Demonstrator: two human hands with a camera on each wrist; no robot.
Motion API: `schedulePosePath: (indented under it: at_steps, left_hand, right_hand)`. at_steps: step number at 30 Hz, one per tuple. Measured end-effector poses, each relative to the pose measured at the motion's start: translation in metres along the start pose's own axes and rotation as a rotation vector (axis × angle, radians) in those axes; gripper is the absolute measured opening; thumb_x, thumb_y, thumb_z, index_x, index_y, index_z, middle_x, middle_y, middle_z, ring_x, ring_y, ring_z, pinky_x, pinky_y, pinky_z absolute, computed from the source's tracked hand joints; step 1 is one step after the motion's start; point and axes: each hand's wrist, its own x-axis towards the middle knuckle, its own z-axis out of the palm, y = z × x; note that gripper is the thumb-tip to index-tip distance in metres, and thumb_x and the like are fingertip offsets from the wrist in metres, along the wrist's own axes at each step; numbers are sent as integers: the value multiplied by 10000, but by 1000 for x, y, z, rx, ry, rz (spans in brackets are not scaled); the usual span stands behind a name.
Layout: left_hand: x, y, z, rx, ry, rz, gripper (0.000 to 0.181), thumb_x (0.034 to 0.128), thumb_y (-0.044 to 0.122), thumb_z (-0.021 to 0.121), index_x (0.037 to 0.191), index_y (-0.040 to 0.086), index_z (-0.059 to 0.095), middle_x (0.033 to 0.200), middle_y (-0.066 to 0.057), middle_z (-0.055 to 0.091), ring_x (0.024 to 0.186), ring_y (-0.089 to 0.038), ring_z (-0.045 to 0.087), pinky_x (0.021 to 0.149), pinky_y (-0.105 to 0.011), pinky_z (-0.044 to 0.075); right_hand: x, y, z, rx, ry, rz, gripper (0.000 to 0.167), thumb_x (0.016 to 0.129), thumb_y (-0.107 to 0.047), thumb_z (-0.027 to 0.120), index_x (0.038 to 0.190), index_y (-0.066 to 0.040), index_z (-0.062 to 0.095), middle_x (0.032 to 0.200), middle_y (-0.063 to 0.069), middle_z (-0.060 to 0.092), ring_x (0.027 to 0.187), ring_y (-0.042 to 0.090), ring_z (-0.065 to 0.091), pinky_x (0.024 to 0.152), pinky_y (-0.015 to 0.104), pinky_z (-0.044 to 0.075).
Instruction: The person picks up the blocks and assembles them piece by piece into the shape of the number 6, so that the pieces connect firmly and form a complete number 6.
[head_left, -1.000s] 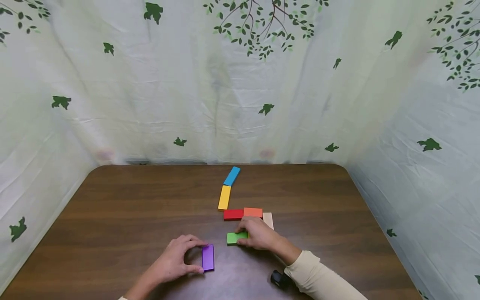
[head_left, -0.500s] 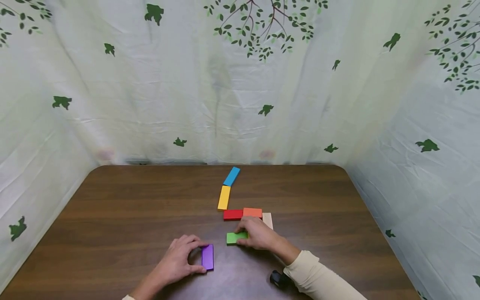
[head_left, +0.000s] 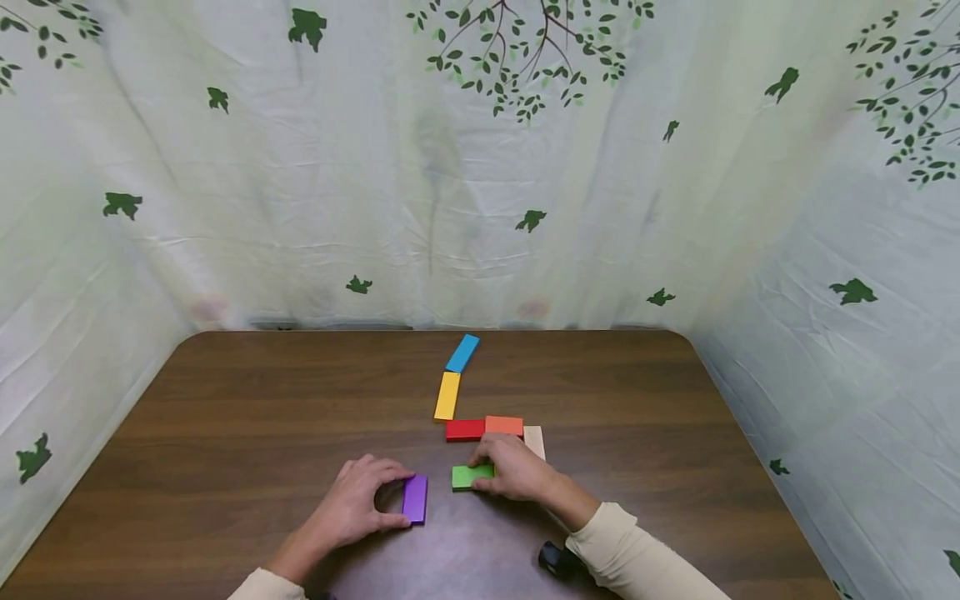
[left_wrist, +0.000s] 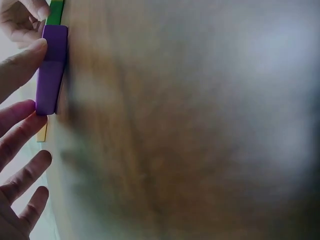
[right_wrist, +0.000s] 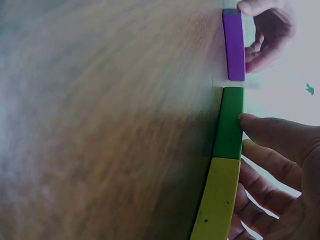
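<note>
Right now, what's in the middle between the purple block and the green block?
Just bare brown tabletop. The head view shows a gap between the purple block and the green block, with no other block in it.

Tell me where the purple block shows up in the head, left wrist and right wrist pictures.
Head: purple block, low, slightly left of centre, pinched by the left hand.
Left wrist: purple block, upper left.
Right wrist: purple block, at the top, right of centre.
Shared landmark: the green block, in all three.
</note>
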Motion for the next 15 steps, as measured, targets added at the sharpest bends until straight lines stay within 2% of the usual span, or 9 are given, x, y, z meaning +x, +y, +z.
schedulePosePath:
  at_steps: [10,15]
  left_hand:
    - [27,-14,1,-12,-107,-53,553,685,423,845,1122,110,715,1095,-1,686,948,-170,537,788,-372,367]
    - [40,-17,0,-39,-142,-110,555,702,396,845,1154,105,707,1140,-15,675,969,-178,523,805,-382,363]
  right_hand:
    - [0,0,2,9,-5,14,211,808,-200,784,989,-100,741,935,-54,670,869,69,524,786,229,437]
    - [1,0,2,1,-7,24,214,810,-205,783,994,-104,740,946,-55,665,887,76,530,802,240,439]
